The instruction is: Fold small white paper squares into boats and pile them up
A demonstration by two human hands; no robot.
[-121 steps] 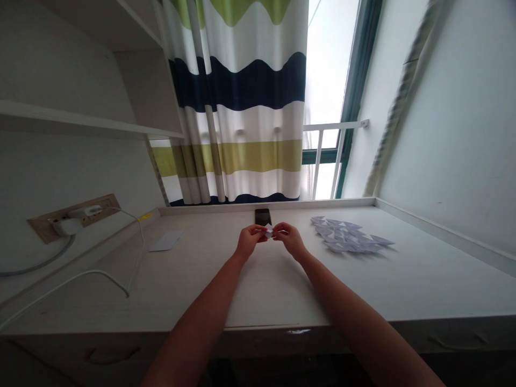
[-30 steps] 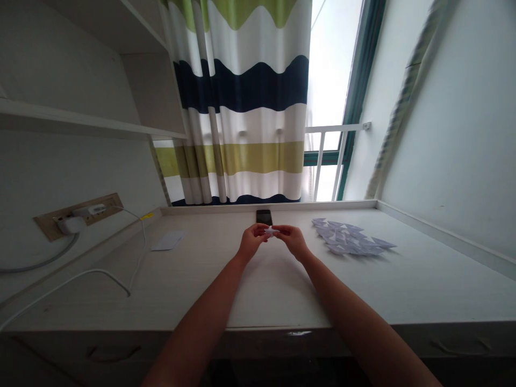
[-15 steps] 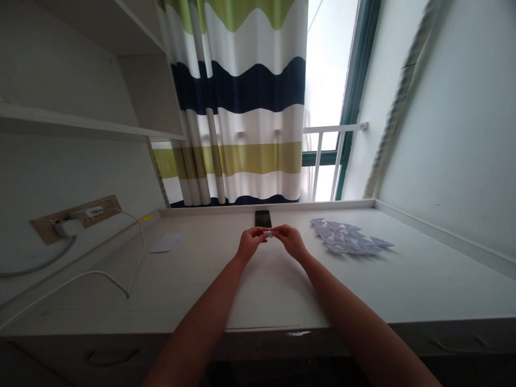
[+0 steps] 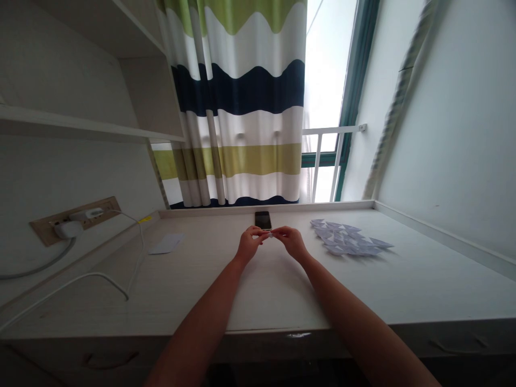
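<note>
White desk (image 4: 278,293), hands (image 4: 247,244) pinching white paper (image 4: 271,235), socket panel (image 4: 42,228) holding plugs (image 4: 69,230)

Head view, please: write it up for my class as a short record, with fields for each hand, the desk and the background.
Left hand: this hand pinches a small piece of white paper
Right hand: this hand pinches the same piece
Beyond the hands: dark phone on the desk
Desk, right: spread of folded papers
Desk, left: flat white paper; white cable
Background: striped curtain
Paper's exact shape: too small to tell
</note>
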